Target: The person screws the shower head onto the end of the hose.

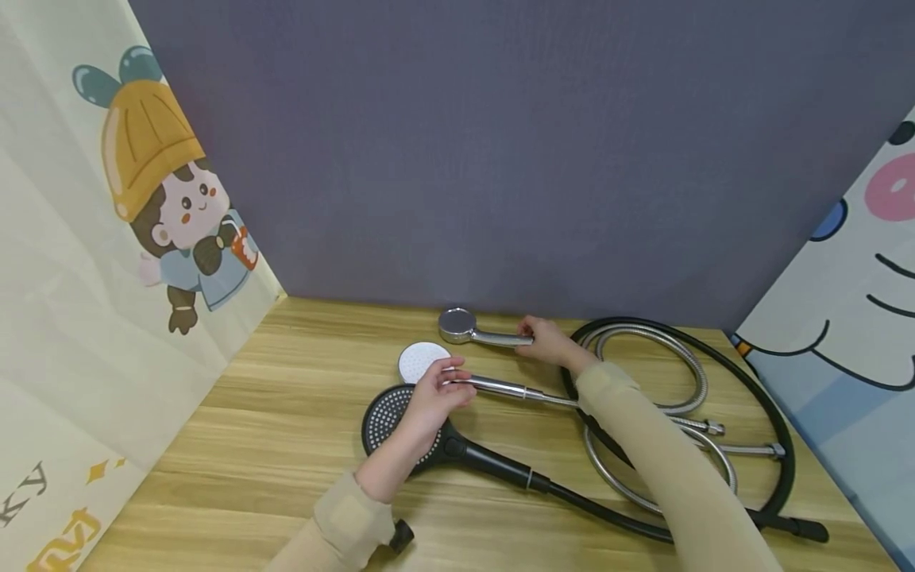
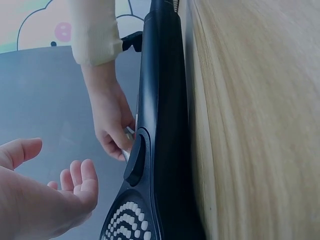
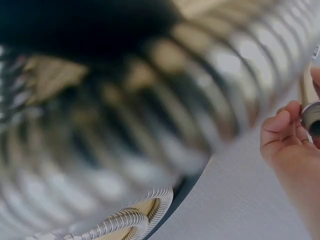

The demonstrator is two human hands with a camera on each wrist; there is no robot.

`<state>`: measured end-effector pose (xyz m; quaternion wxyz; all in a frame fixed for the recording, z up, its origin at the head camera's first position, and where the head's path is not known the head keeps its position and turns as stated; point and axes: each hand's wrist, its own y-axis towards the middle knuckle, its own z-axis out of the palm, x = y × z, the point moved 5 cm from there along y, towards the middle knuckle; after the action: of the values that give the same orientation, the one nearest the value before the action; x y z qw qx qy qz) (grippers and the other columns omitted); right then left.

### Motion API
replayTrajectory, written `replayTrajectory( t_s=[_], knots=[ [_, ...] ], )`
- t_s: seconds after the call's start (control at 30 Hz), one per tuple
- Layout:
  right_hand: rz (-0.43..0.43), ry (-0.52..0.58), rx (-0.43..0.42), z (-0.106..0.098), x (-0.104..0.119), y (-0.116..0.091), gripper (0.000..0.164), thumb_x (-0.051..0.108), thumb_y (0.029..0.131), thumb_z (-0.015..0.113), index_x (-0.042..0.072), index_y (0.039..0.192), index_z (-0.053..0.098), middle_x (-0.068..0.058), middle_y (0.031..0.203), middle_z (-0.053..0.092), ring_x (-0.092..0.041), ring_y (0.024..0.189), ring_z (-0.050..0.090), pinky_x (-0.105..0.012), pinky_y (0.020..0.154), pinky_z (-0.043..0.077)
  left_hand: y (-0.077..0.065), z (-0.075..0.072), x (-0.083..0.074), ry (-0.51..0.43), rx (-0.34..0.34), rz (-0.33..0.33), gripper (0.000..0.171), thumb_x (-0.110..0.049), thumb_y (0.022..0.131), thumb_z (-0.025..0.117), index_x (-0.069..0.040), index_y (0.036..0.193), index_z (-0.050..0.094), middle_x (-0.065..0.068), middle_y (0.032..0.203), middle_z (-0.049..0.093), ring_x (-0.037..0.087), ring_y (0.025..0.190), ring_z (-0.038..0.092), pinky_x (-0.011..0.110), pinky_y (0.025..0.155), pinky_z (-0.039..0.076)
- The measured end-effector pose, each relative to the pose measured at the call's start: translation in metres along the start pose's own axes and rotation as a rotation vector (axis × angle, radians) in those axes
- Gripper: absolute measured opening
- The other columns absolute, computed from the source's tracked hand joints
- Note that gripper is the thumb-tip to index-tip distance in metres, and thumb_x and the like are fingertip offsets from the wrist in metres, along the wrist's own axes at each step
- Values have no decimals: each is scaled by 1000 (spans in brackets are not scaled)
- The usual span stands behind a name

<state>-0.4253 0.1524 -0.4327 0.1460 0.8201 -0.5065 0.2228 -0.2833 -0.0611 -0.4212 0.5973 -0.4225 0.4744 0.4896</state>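
At the back of the table lies a small chrome shower head (image 1: 457, 326); my right hand (image 1: 546, 340) pinches the end of its handle. That open handle end (image 3: 311, 117) shows between the fingers in the right wrist view. My left hand (image 1: 432, 401) hovers with loosely bent fingers, holding nothing, over the neck of a white-faced chrome shower head (image 1: 422, 361) and partly hides it. Beneath the left wrist is a large black shower head (image 1: 389, 417) with pale nozzles. Its black handle (image 2: 165, 95) fills the middle of the left wrist view.
Coiled metal hoses (image 1: 696, 373) and a thick black hose (image 1: 775, 413) lie at the right. A short black piece (image 1: 402, 536) pokes out beside the left sleeve. A grey panel (image 1: 500, 159) stands behind the wooden table (image 1: 286, 413), with printed cloths on both sides.
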Motion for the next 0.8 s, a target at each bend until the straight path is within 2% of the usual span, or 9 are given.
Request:
replayTrajectory(
  t_s=[0.17, 0.37, 0.57, 0.8],
  knots=[
    [-14, -9, -30, -5, 2, -7, 32, 21, 81, 70, 3, 105, 57, -14, 104, 61, -31, 99, 57, -44, 85, 51, 0, 3, 0, 15, 17, -13, 52, 1, 82, 64, -1, 130, 44, 27, 123, 50, 13, 91, 61, 29, 83, 55],
    [-41, -33, -44, -10, 7, -17, 30, 15, 78, 69, 1, 102, 57, -14, 98, 61, -27, 90, 57, -42, 80, 51, -1, 7, -2, 13, 24, -20, 50, 1, 82, 64, -1, 128, 45, 27, 122, 51, 12, 88, 60, 25, 79, 54],
    [-39, -31, -46, -11, 15, -25, 31, 14, 78, 69, 0, 103, 57, -15, 100, 62, -28, 93, 58, -43, 82, 52, -1, 7, 1, 18, 19, -19, 50, 2, 81, 65, 0, 127, 46, 27, 120, 52, 12, 85, 61, 25, 78, 55],
    [-25, 23, -72, -13, 24, -32, 27, 17, 79, 73, 7, 99, 58, -11, 98, 62, -26, 93, 58, -41, 78, 51, -1, 7, 2, 5, 21, -29, 49, 3, 82, 64, -1, 127, 46, 26, 119, 52, 11, 85, 61, 24, 78, 55]
  ],
)
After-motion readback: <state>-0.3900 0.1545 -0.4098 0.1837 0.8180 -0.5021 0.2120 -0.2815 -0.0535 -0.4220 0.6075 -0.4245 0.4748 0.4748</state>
